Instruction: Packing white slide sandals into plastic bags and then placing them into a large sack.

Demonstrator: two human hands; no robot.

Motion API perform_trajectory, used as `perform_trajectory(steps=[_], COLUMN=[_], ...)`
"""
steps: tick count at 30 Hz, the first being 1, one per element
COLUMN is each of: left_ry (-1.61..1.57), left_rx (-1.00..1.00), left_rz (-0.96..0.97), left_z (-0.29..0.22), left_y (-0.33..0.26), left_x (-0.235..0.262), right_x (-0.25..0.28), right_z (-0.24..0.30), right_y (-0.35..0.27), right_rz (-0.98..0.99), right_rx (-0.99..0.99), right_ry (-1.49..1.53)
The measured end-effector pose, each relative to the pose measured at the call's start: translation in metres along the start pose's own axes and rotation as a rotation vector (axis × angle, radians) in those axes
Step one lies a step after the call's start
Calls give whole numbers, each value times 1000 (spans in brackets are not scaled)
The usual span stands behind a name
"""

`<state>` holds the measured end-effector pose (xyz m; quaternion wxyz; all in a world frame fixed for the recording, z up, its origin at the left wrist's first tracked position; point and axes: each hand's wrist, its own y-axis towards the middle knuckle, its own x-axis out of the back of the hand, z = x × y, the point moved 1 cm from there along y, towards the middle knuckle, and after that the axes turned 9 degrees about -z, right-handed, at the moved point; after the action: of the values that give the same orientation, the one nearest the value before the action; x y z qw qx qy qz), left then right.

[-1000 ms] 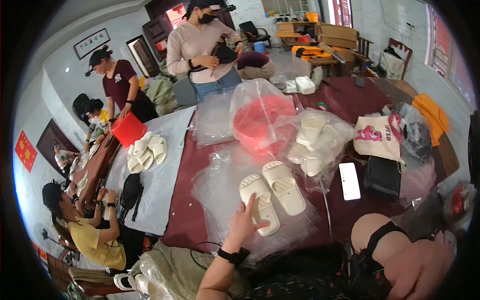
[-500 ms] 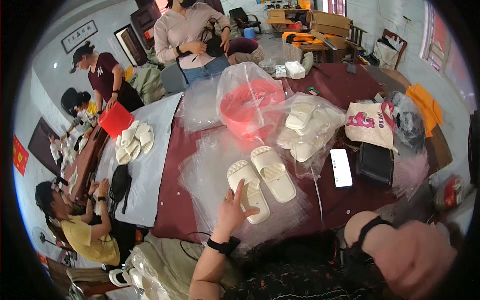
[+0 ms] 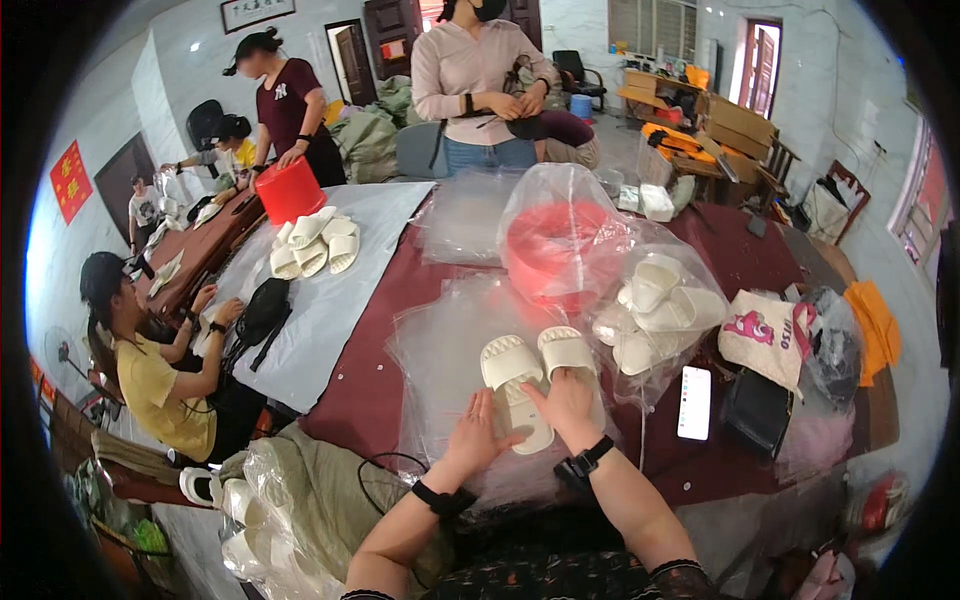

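Both hands down at a pair of cream slippers

So the left slipper (image 3: 512, 365) and the right slipper (image 3: 566, 350) sit side by side, toes pointing far, on a messy stack of clear plastic bags (image 3: 428, 345) on the maroon tabletop (image 3: 362, 372). The left hand (image 3: 480, 437) is spread pretty wide along the left slipper's near-left edge, thumb poking right. The right hand (image 3: 566, 408) has its fingers at the foot opening of the right slipper and its thumb out over the left one; can't tell if it's actually gripping anything.

Just past the pair on the far side there's a red tub (image 3: 552, 250) under clear plastic, with some bagged slippers (image 3: 660, 300) to its right. Near right: a white-screened phone (image 3: 693, 403), then a black pouch (image 3: 757, 412) and a cream tote (image 3: 760, 332). Over on the far left, a slipper pile (image 3: 313, 243) sits by a red bucket (image 3: 288, 190), which a standing person (image 3: 292, 105) has a hand on.
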<state>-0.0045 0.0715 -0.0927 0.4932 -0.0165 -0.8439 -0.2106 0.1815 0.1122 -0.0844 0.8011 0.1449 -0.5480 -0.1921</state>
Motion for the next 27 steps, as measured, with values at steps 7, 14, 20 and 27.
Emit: perform_trajectory(steps=[7,14,20,27], left_ry=[157,258,308,9], left_rx=[-200,23,68,-283], left_rz=[165,117,-6,216], left_z=[15,6,4,-4], left_y=[-17,-17,7,-2], left_x=[11,10,-9,5], right_x=[-12,66,104,91], right_z=[-30,-64,-66,-64], right_y=[16,-35,-69,-92], right_rz=[-165,-181,-138,-82], right_rx=[49,-224,-124,-53], right_ry=[146,426,539,519])
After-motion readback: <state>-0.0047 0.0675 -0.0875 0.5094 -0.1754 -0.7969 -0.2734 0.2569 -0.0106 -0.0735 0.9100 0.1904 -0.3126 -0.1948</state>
